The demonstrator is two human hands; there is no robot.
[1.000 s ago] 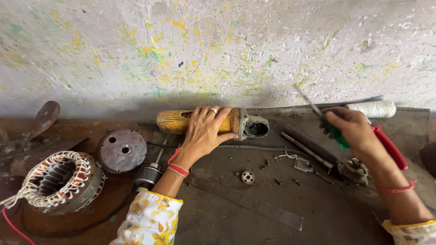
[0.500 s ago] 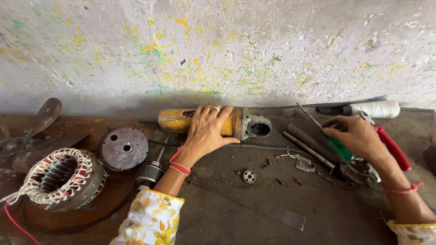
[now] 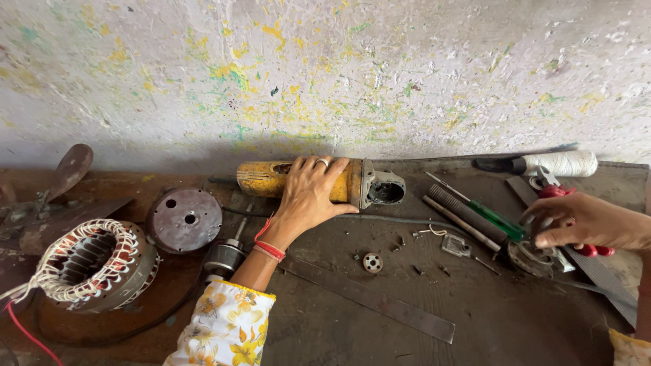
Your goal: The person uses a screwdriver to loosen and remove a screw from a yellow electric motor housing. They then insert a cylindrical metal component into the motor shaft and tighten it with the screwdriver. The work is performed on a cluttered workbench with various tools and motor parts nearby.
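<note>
Our left hand (image 3: 308,196) lay flat over the yellow angle grinder body (image 3: 319,181), fingers draped across it; its long axis ran left-right along the bench (image 3: 339,325) by the wall. Our right hand (image 3: 583,222), its grip loosely curled and empty, hovered over the green-handled screwdriver (image 3: 488,215) and red pliers (image 3: 576,224), well apart from the grinder.

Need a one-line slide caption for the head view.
Left hand grips worn yellow angle grinder body; right hand hovers over small round metal part.
</note>
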